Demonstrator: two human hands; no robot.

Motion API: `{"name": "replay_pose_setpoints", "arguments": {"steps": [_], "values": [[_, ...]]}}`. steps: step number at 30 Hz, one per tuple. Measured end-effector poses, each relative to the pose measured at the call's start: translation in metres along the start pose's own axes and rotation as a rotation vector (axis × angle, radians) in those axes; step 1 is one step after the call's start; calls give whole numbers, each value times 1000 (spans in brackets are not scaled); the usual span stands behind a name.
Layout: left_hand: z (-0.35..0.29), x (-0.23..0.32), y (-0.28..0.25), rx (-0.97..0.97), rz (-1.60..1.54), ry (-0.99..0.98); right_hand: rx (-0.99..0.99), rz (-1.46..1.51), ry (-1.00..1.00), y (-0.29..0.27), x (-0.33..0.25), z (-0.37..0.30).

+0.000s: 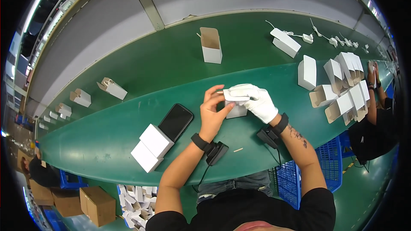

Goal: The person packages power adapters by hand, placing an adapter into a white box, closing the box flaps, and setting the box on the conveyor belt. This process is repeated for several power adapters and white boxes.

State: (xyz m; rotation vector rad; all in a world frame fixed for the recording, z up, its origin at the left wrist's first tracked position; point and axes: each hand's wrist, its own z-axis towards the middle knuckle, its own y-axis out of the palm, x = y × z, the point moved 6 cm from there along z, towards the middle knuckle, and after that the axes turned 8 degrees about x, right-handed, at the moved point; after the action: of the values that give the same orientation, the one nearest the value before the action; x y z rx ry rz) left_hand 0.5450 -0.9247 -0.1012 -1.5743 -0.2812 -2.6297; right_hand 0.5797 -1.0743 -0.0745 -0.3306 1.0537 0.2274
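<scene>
A small white carton (236,111) stands on the green table in front of me, between my two hands. My left hand (212,110), bare, has its thumb and fingers closed around the carton's left side and top. Over the top right of the carton lies my right hand (256,99) in a white glove, its fingers bent and pressed on the upper edge. The glove and fingers hide most of the carton's top. To the left lie a black smartphone (176,122) and two closed white boxes (153,144) side by side.
An open white carton (211,50) stands on the darker far strip, with white chargers and cables (307,38) further right. Several open cartons (349,90) cluster at right, near another person's hands (373,72). A blue crate (289,184) and a bin of white cartons (136,205) sit below the table.
</scene>
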Motion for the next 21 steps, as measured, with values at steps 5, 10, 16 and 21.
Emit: {"name": "replay_pose_setpoints", "arguments": {"steps": [5,10,16,21], "values": [[1,-7,5,156,-31,-88,55,-108,-46,-17,0,-13],[-7,-19,25,-197,342,-139,-42,-409,-11,-9,-25,-17],[-9,-7,26,-305,406,-82,-117,-538,46,0,-26,-32],[-8,-6,31,-313,315,-78,-162,-582,84,-11,-15,-33]]}}
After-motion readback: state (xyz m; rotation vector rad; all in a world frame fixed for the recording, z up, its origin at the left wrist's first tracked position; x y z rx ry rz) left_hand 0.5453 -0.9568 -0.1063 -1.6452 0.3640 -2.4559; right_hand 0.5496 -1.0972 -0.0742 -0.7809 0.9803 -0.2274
